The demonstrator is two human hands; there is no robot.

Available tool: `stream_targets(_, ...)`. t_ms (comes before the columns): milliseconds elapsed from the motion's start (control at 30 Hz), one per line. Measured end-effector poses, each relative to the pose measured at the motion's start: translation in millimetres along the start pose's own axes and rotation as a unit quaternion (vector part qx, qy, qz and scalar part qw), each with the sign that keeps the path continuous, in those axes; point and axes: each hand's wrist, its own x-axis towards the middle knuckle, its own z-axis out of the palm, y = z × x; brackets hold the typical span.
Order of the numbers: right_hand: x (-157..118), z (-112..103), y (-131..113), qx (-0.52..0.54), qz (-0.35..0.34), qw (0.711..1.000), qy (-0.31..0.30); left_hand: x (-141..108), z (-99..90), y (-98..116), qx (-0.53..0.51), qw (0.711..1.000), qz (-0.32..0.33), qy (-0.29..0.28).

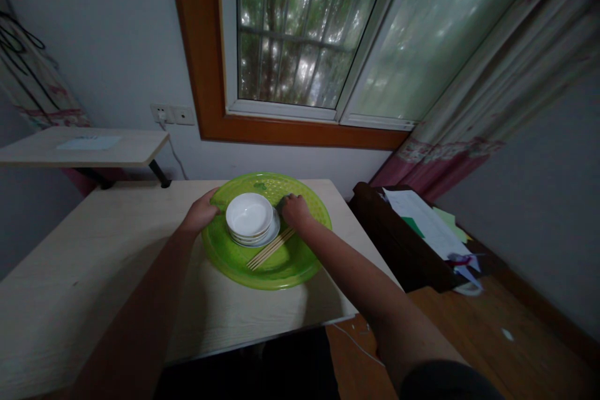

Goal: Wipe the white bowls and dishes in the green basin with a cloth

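A round green tray (290, 272) rests on the wooden table. White bowls (250, 215) are stacked on a white plate (276, 228) near the tray's middle. Several light chopsticks (270, 249) lie slantwise in front of the plate. At the tray's left rim my left hand (202, 211) is closed, gripping the edge. My right hand (295, 209) is over the tray, right of the bowls, its fingers closed at the far end of the chopsticks beside something small and dark; what it holds is hidden.
The wooden table (112, 231) carries a raised shelf (131, 144) at the back left. A window and wall stand behind. Right of the table, a dark brown box-like piece (384, 231) bears papers (422, 225). A cable hangs by the wall socket (172, 114).
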Motion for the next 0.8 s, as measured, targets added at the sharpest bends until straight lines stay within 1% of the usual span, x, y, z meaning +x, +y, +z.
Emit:
stream_targets(167, -4, 7, 4, 0.020, -0.035, 0.999, 0.001, -2, 0.6, 5, 0.009, 1.000, -0.006, 0.008)
stream_targets(300, -5, 8, 2, 0.038, -0.047, 0.998, 0.005, -2, 0.9, 4, 0.006, 1.000, -0.009, 0.020)
stream_targets(433, -1, 4, -2, 0.040, -0.040, 0.998, -0.003, -1, 0.7, 2, 0.009, 1.000, -0.008, 0.015)
stream_targets(533, 2, 0, -4, 0.039, -0.016, 0.999, -0.018, -1, 0.6, 2, 0.010, 1.000, -0.007, 0.001)
stream_targets(633, 4, -2, -3, 0.039, 0.003, 0.999, -0.035, -1, 0.7, 2, 0.011, 1.000, -0.014, -0.001)
stream_targets(700, 3, -1, -2, 0.038, 0.002, 0.999, -0.037, -1, 0.7, 2, 0.010, 1.000, -0.015, 0.001)
stream_targets(800, 0, 2, 1, 0.039, -0.019, 0.999, -0.025, -1, 0.4, 1, 0.009, 1.000, -0.014, 0.002)
